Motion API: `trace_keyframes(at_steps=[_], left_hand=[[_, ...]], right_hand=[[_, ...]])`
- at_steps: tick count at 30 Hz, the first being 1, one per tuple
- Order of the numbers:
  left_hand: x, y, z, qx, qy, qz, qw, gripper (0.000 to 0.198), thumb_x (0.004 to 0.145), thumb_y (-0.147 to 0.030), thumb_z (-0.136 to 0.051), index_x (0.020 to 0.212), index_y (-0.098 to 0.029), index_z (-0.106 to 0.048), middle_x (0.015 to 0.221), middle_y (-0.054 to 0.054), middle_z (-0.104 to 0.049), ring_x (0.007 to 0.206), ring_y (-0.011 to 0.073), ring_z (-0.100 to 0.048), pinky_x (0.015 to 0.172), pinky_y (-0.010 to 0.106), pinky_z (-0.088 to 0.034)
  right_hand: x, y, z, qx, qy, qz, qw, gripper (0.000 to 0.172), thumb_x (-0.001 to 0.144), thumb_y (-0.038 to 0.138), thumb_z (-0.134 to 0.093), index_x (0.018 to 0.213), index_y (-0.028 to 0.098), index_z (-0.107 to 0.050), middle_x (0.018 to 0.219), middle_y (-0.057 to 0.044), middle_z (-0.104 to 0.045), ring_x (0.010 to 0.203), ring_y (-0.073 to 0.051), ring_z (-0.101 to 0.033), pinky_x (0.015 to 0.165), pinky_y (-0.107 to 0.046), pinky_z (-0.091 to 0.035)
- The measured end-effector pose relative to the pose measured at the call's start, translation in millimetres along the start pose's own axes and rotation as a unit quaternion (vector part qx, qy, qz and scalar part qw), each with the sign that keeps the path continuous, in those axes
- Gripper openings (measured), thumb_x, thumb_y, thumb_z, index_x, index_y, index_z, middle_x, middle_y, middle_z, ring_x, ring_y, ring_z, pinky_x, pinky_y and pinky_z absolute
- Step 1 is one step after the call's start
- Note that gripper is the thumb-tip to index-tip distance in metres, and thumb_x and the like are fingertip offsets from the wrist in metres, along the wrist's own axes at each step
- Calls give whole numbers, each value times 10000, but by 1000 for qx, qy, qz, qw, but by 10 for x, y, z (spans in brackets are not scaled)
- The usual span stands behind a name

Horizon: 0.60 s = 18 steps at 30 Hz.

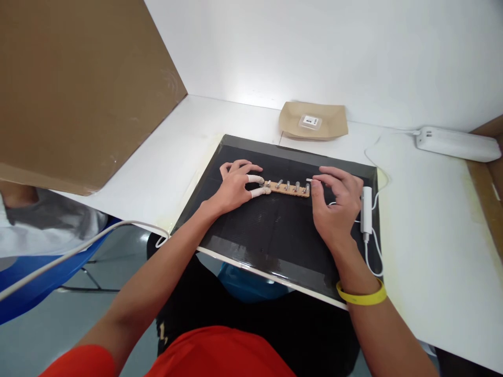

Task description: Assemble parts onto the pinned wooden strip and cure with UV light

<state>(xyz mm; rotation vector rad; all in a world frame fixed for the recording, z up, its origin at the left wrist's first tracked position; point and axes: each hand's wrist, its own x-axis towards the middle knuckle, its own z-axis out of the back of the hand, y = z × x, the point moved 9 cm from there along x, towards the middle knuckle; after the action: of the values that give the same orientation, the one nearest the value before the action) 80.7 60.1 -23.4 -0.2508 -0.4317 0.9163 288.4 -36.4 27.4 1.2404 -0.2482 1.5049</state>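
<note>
A narrow tan strip (291, 192) with several small, clear, rod-like pieces standing or leaning along it lies on the black mat (255, 235). My left hand (236, 186), with white covers on its thumb and index finger, pinches the strip's left end; the other fingers are spread above the mat. Just off the strip's right end, my right hand (338, 201) is closed in a pinch. Between its thumb and index finger is a small thin whitish piece (309, 180), whose kind is too small to make out. A yellow band (362, 296) circles the right wrist.
Behind the mat stands a brown paper tray (291, 123) holding a small clear box (310, 122). A white stick-shaped device (367, 212) with a cable lies right of my right hand. Farther right is a white power strip (458, 143). Cardboard (78, 89) rises at left, beside another person's arm.
</note>
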Motion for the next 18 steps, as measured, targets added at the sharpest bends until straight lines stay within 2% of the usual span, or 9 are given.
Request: trace_keyframes(at_steps=[4, 8, 11, 14, 16, 18], left_hand=[[-81, -9, 110, 8, -24, -23, 999, 130, 917, -391, -814, 931, -262, -799, 1309, 25, -765, 1352, 306, -578, 1114, 563, -280], [-168, -78, 265, 82, -35, -54, 995, 170, 987, -401, -723, 935, -262, -806, 1256, 50, -782, 1326, 320, -604, 1126, 606, -286], [-229, -236, 305, 161, -17, -93, 982, 235, 1054, -303, -606, 953, -237, -808, 1282, 88, -769, 1325, 340, -609, 1123, 634, -311], [-316, -386, 264, 205, 20, -121, 971, 297, 1069, -184, -514, 995, -196, -801, 1342, 129, -738, 1337, 349, -603, 1122, 643, -344], [-383, -415, 237, 199, 41, -117, 972, 283, 1079, -235, -516, 1056, -186, -794, 1383, 144, -715, 1364, 364, -582, 1137, 657, -339], [-447, -389, 225, 166, 57, -102, 979, 291, 1070, -386, -568, 1139, -197, -779, 1412, 146, -698, 1390, 382, -557, 1158, 674, -314]], right_hand=[[-3, -12, -3, -6, 4, -7, 1000, 70, 960, 224, -669, 965, 218, -739, 1100, -87, -801, 1046, -243, -746, 981, -461, -527], [-11, -15, 1, 0, 5, -8, 1000, 69, 955, 217, -675, 976, 219, -741, 1109, -87, -798, 1053, -245, -738, 987, -461, -523], [-16, -18, -7, 4, 9, -8, 1000, 72, 954, 219, -676, 984, 221, -742, 1113, -90, -795, 1051, -247, -733, 985, -462, -519], [-21, -31, -23, 4, 17, -14, 1000, 76, 957, 226, -670, 984, 224, -741, 1118, -90, -791, 1045, -248, -728, 988, -467, -514], [-23, -26, -22, 11, 16, -13, 1000, 77, 956, 222, -670, 986, 224, -741, 1117, -92, -789, 1048, -248, -722, 985, -463, -514], [-25, -17, -24, 20, 16, -11, 1000, 83, 955, 218, -668, 992, 224, -741, 1119, -94, -785, 1053, -247, -713, 988, -460, -510]])
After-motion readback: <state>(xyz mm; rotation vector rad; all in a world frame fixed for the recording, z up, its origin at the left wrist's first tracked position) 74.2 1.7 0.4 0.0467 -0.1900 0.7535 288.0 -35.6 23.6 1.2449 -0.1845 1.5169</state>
